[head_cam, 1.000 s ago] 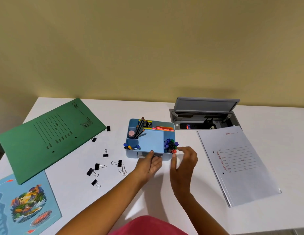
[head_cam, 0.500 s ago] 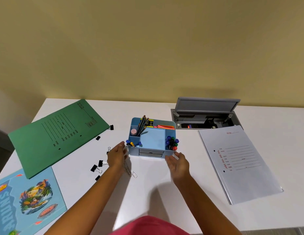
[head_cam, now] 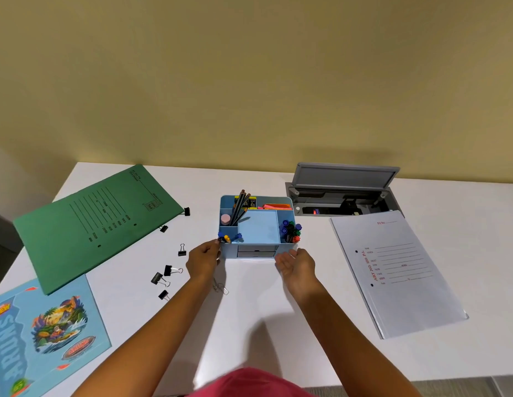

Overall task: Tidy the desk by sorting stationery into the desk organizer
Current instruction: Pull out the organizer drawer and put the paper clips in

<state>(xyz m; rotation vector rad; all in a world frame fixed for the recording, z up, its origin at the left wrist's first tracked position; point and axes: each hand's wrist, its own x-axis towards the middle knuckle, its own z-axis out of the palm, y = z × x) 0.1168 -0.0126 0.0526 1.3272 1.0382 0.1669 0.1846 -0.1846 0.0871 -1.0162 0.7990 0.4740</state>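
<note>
The light blue desk organizer (head_cam: 258,230) stands mid-desk and holds pencils, coloured pens and orange notes, with two small drawers in its front. My left hand (head_cam: 202,259) is at its left front corner, fingers curled. I cannot tell whether they pinch anything. My right hand (head_cam: 297,265) is at the right front corner, palm up, fingers apart, holding nothing. Several black binder clips (head_cam: 170,270) lie loose to the left of my left hand. Silver paper clips (head_cam: 221,287) lie beside my left wrist.
A green folder (head_cam: 92,222) lies at the far left with two binder clips (head_cam: 187,211) at its edge. A blue illustrated book (head_cam: 43,333) sits near the front left. A white file (head_cam: 393,267) lies on the right. An open grey cable box (head_cam: 344,193) sits behind it.
My left hand went from the organizer's drawer front out to the clips, then back to the organizer's left front corner. My right hand drew back from the drawer and opened palm up.
</note>
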